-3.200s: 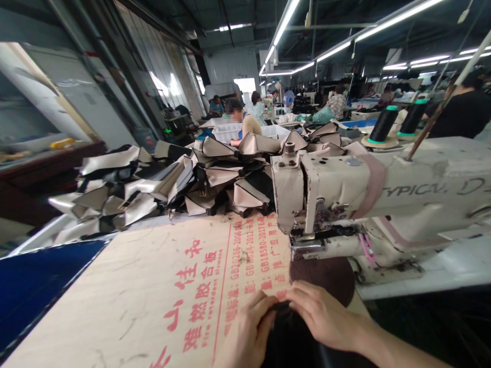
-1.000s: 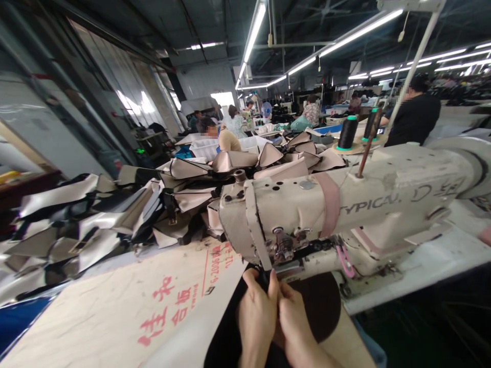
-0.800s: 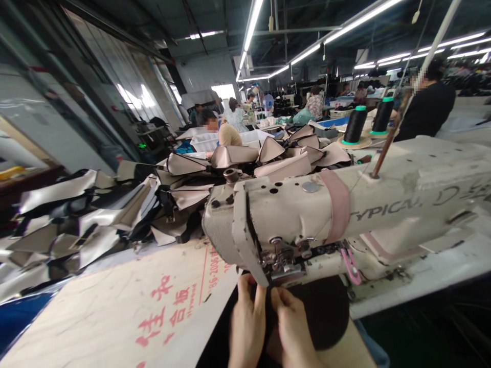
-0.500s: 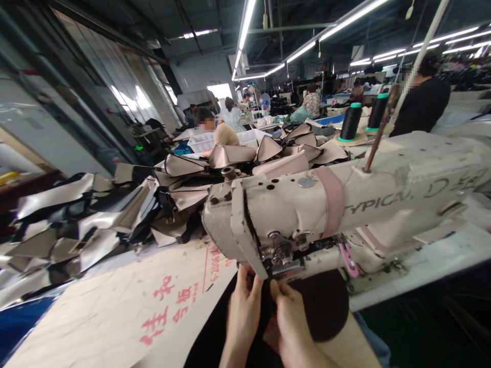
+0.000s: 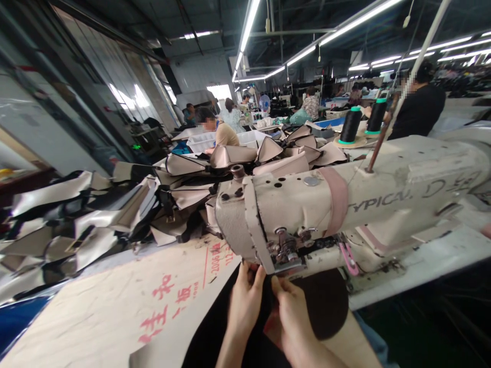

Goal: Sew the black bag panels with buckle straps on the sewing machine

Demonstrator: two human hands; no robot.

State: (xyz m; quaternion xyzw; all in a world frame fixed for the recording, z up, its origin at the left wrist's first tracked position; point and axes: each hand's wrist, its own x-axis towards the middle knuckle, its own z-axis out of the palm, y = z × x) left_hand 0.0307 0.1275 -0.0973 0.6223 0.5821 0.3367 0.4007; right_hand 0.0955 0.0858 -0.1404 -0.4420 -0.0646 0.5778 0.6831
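My left hand point(image 5: 243, 301) and my right hand point(image 5: 289, 314) pinch a black sheet of bag material point(image 5: 215, 332) from either side, just under the presser foot point(image 5: 287, 260) of a cream TYPICAL industrial sewing machine point(image 5: 307, 204). The machine head hides the needle and the exact stitching point. A round dark brown pad point(image 5: 326, 301) lies behind my right hand, and the material's lower part drapes over the table towards me.
A plywood sheet with red print point(image 5: 115, 291) covers the table at left. Behind it lies a large heap of beige-and-black bag panels point(image 5: 184, 194). Black thread cones point(image 5: 350, 125) stand beyond the machine, and several co-workers sit or stand farther back.
Since the earliest frame, my view has swung left and both hands have moved up under the presser foot, lifting the black material. Over the last half second, little has changed.
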